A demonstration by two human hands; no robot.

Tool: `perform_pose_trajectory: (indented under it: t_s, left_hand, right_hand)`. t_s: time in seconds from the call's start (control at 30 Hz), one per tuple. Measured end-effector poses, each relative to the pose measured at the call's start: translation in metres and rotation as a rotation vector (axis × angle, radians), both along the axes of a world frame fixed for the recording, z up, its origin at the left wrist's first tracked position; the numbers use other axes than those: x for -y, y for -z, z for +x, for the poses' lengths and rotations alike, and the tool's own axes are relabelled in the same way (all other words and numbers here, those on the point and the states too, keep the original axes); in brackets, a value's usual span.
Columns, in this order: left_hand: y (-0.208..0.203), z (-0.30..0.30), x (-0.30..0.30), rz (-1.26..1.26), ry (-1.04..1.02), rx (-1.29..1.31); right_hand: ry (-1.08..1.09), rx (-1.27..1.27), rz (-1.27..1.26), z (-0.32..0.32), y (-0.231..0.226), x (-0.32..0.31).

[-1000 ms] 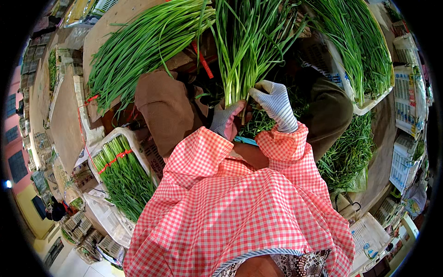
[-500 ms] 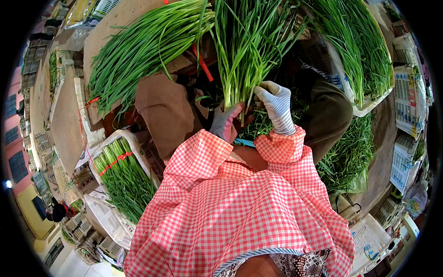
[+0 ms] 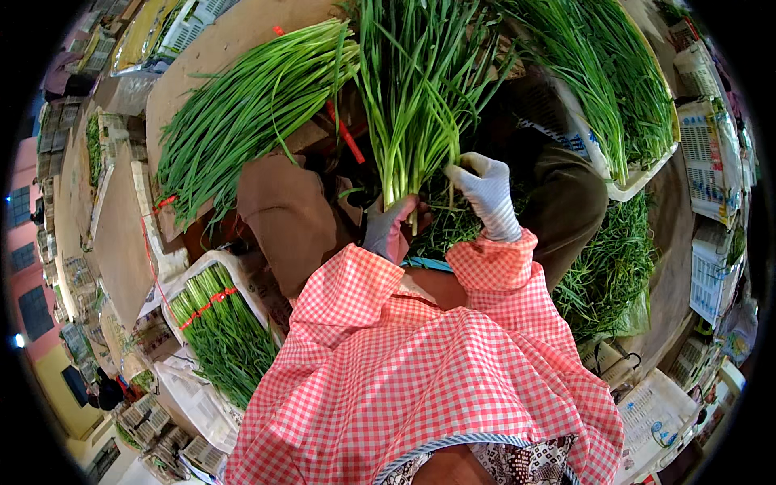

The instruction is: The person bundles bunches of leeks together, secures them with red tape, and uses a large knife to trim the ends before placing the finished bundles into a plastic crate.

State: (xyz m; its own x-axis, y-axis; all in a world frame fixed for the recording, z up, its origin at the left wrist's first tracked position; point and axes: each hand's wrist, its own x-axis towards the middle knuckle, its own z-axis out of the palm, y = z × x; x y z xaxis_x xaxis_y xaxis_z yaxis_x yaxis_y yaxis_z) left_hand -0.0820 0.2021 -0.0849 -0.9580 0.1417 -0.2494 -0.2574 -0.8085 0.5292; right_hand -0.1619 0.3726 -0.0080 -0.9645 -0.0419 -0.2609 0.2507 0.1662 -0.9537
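A fanned bunch of green chives stands up between my knees, pale stalk ends toward me. Around those lower ends my gloved left hand is closed. My right hand, in a pale striped glove, pinches a chive stalk at the bunch's right side, a little apart from the other stems. Its fingertips partly hide that stalk. Loose green trimmings lie below the hands.
Left, a chive heap lies on a brown board. A crate holds red-tied chives. Right stands a chive-filled crate, with a trimmings pile below. A red strip hangs beyond my left knee.
My right hand has come slightly lower with its fingers still pinched, and the stalk by it now stands farther from the bunch. My left hand keeps its hold; the whole view has shifted a little.
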Motion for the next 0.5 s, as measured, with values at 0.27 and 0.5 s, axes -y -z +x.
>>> perform_pose_trajectory:
  t_s: [0.27, 0.5]
  left_hand:
    - [0.047, 0.007, 0.000, -0.026, 0.042, -0.314]
    - [0.015, 0.002, -0.004, -0.056, 0.026, -0.069]
  right_hand:
    - [0.461, -0.069, 0.166, 0.029, -0.069, -0.106]
    - [0.761, -0.484, 0.871, 0.140, -0.077, -0.257]
